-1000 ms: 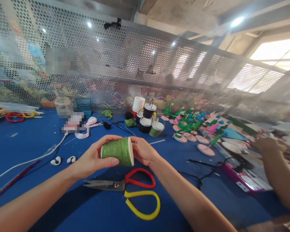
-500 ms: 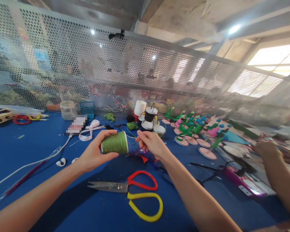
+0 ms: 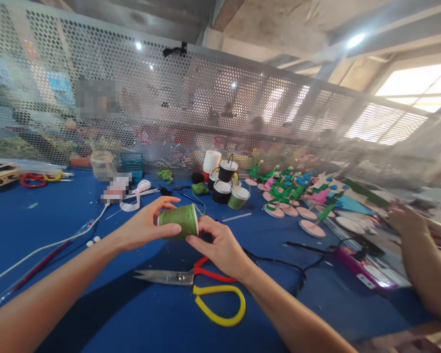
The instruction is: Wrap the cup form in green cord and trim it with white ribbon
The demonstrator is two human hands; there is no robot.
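Note:
My left hand (image 3: 149, 223) is closed around a small cup wrapped in green yarn (image 3: 178, 221), held on its side above the table with the white rim to the right. My right hand (image 3: 220, 245) grips the rim end, its thumb below and its fingertips partly hidden at the mouth. A loose green yarn strand (image 3: 203, 210) loops out behind the rim. Below the hands lie large scissors (image 3: 218, 321) with one red and one yellow handle, blades pointing left. My right hand covers part of the red handle.
Behind stand white paper cups (image 3: 212, 161), black buckets (image 3: 222, 191) and a green one (image 3: 238, 197). Craft flowers on pink discs (image 3: 312, 228), a black cable and a purple power strip (image 3: 365, 269) lie right, near another person's arm (image 3: 419, 250). Left are a phone (image 3: 118, 188) and white cable (image 3: 77, 237).
My right hand has moved from beside the cup, fingers curled, down and left onto its rim. The cup has shifted slightly right and down in my left hand.

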